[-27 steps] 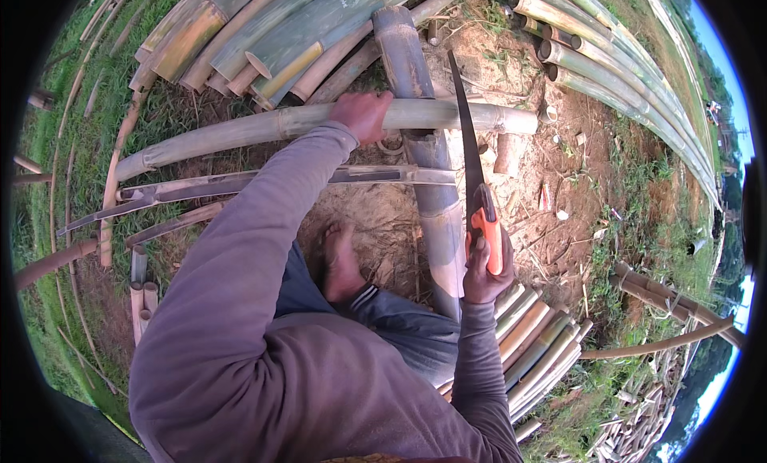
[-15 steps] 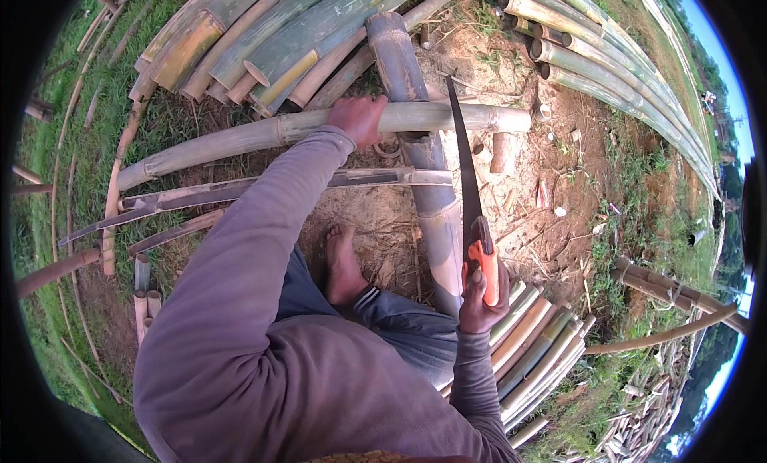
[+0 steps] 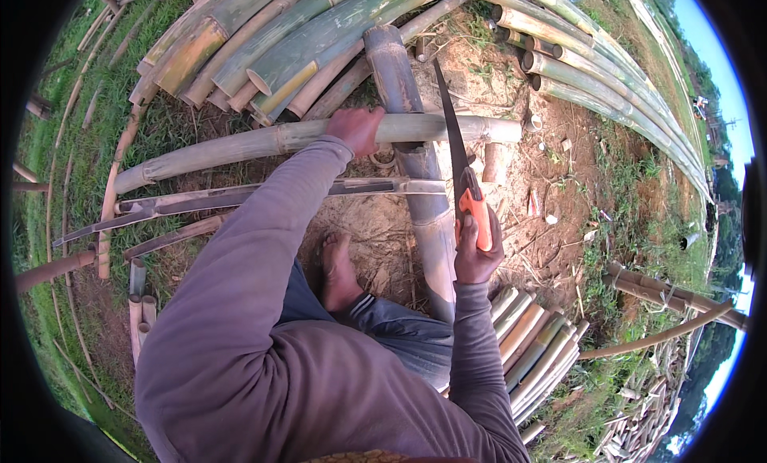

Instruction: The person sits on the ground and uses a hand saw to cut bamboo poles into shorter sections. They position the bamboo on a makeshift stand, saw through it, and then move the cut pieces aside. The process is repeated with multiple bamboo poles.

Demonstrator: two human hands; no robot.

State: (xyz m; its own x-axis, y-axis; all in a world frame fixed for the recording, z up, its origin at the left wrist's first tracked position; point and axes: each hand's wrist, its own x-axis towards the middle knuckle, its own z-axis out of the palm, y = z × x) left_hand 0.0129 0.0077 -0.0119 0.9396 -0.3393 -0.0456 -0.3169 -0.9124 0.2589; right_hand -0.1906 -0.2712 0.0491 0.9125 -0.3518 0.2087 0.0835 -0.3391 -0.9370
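Note:
My left hand [image 3: 358,131] is wrapped over a pale green bamboo pole [image 3: 232,154] that lies crosswise over a thick grey bamboo log [image 3: 432,238]. In my right hand [image 3: 478,251] is the orange handle of a hand saw [image 3: 456,147]. Its long dark blade points away from me and crosses the pole to the right of the log, near the pole's right end. Whether the teeth have cut into the bamboo I cannot tell. A split length of bamboo [image 3: 367,186] also lies across the log, nearer to me.
Large bamboo poles [image 3: 304,47] are stacked at the far left, and another stack [image 3: 575,71] runs along the far right. Several cut lengths [image 3: 539,343] lie close by my right forearm. My bare foot [image 3: 339,271] rests on the sawdust-covered ground left of the log.
My right hand and the saw have moved forward, away from me, with the blade sliding across the pole. The left hand keeps its hold on the pole.

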